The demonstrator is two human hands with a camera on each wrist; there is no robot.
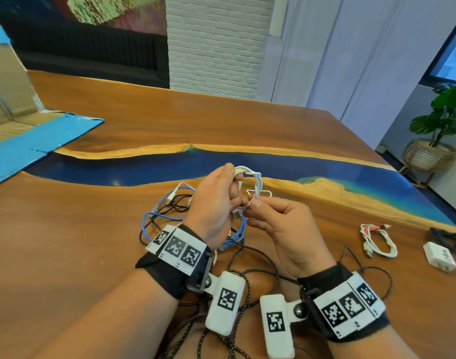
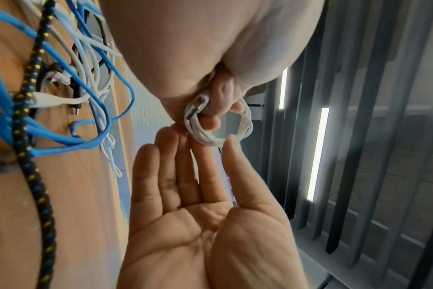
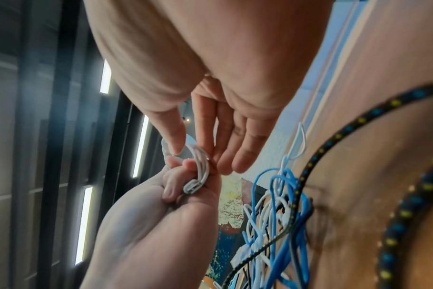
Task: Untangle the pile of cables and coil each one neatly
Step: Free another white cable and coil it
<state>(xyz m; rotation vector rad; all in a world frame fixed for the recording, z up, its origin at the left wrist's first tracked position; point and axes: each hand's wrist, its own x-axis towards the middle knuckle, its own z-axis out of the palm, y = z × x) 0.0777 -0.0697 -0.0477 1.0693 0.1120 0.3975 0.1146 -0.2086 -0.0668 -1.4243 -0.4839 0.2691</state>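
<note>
A small white cable coil [image 1: 258, 182] is held up over the wooden table [image 1: 79, 255]. My left hand [image 1: 234, 193] grips the coil's left side, fingers curled round the strands. In the left wrist view a connector is tucked under the fingers on the coil [image 2: 245, 121]. My right hand [image 1: 251, 204] pinches the coil's lower edge between thumb and forefinger, its other fingers straight. The right wrist view shows the same pinch on the coil [image 3: 200, 162]. Below lies a tangle of blue, black and white cables [image 1: 170, 208]. A black braided cable [image 1: 268, 265] loops under my wrists.
A coiled white and red cable [image 1: 377, 240] lies at the right. Beside it are a white charger [image 1: 440, 256] and a black cable bundle [image 1: 444, 238], near the table's right edge. A cardboard box with a blue flap [image 1: 40, 141] sits at the far left.
</note>
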